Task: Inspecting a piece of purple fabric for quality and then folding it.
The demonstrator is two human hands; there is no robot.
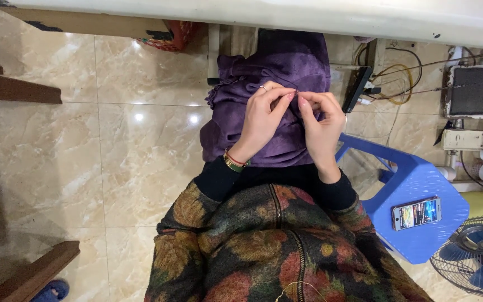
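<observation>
**Both hands pinching at a fold of purple cloth, handwork in mid-course**

From the head camera, looking straight down: the person sits with a heap of purple velvety cloth (pixel 278 106) in the lap, its upper part running up under the edge of the pale counter (pixel 308 17) at the top of the view. The left hand (pixel 261 120) has thumb and forefinger closed together on a small spot of the fabric near the top of the bundle; a ring shows on one finger and a green and red bracelet (pixel 235 162) sits at the wrist. The right hand (pixel 322 126) meets it from the other side, its fingertips also pinched shut on the same spot, the two hands nearly touching. Whether a needle or thread lies between the fingers is too small to tell.

As I judge it, the work is under way rather than starting or ending: the cloth is gathered and bunched, the hands are busy at one point of it, and much of the fabric hangs loose below.

Beside the person's right stands a blue plastic stool (pixel 420 190) with a phone (pixel 416 213) lying on it, screen lit. A floor fan (pixel 476 254) sits in the lower right corner, cables and a black grille further up, over a marbled tile floor (pixel 113 156).
</observation>
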